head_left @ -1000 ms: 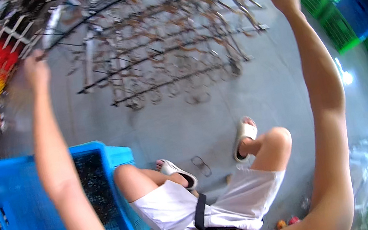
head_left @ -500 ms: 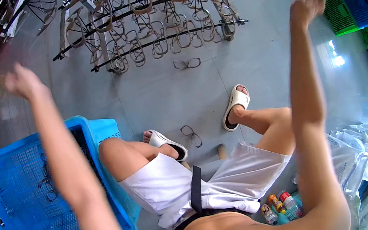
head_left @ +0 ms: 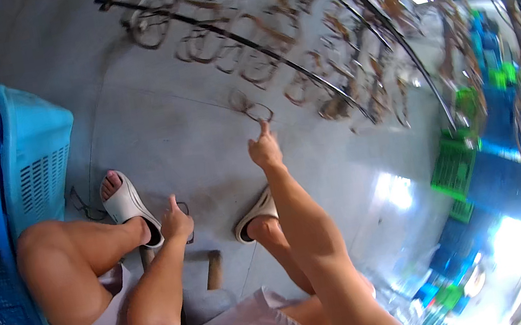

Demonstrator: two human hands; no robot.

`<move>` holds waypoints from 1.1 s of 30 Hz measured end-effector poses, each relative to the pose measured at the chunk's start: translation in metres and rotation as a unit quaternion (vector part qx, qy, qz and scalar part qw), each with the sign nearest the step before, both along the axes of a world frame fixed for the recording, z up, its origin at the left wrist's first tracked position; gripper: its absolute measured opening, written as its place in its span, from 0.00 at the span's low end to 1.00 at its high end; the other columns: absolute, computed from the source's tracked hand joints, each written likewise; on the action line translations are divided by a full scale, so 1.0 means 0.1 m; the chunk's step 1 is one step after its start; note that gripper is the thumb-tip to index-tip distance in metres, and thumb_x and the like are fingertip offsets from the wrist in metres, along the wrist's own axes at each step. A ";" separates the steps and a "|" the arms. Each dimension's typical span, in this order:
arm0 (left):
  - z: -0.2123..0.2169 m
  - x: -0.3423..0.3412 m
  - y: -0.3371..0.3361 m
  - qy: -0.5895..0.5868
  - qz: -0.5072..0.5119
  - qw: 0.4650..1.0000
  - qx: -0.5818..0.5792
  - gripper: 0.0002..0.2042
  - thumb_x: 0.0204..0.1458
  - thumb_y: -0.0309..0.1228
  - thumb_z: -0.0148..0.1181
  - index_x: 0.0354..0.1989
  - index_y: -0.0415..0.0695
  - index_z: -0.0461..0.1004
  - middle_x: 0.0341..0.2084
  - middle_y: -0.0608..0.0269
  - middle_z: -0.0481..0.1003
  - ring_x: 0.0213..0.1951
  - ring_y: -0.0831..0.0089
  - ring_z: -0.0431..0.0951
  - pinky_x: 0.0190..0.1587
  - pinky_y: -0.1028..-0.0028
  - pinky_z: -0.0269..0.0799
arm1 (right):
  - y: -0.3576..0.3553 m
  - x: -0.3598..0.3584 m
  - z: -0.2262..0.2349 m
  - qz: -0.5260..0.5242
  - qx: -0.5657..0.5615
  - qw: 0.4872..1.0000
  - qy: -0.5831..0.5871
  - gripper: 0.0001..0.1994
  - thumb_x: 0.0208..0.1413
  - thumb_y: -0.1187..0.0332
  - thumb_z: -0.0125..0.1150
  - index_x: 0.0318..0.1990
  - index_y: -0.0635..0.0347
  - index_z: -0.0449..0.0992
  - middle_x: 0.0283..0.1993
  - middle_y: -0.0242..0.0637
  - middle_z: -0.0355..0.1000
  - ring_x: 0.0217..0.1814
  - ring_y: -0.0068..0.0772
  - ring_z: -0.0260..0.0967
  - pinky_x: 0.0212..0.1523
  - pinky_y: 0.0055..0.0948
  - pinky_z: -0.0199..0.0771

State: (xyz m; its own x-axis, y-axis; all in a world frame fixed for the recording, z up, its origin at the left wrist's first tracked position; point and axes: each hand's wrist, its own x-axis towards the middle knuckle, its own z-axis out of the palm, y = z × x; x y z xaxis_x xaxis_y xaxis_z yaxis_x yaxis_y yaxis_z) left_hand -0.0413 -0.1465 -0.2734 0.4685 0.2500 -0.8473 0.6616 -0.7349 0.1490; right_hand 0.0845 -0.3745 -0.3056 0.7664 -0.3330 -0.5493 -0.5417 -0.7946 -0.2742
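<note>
My left hand (head_left: 177, 224) is low in front of me with a finger stretched out. Partly behind it is a thin dark eyeglass frame (head_left: 186, 211), and whether they touch I cannot tell. My right hand (head_left: 265, 150) reaches farther forward, its index finger extended and thumb apart. Just past that fingertip shows another eyeglass frame (head_left: 250, 106) on the floor; contact is unclear. Neither hand visibly holds anything. Several blurred eyeglass frames (head_left: 261, 64) hang along the dark rods (head_left: 210, 27) of a rack ahead.
A blue plastic basket (head_left: 35, 155) stands at my left. One more eyeglass frame (head_left: 87, 205) lies beside my left sandal (head_left: 126, 202). A wooden stool leg (head_left: 214, 270) shows between my legs. Green crates (head_left: 452, 165) and blue crates (head_left: 501, 181) are stacked at the right.
My view has swung to the right and tilted. Both hands, raised and spread wide before, have come down and inward, close to the eyeglass frames on the floor.
</note>
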 end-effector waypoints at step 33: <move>3.61 0.14 2.21 -0.719 0.195 0.601 -0.290 0.09 0.55 0.27 0.49 0.43 0.40 0.60 0.29 0.58 0.70 0.30 0.71 0.73 0.35 0.71 0.72 | -0.12 -1.62 3.60 -0.010 0.149 0.859 -0.490 0.15 0.48 0.73 0.62 0.45 0.60 0.70 0.41 0.44 0.66 0.37 0.38 0.69 0.33 0.29 0.73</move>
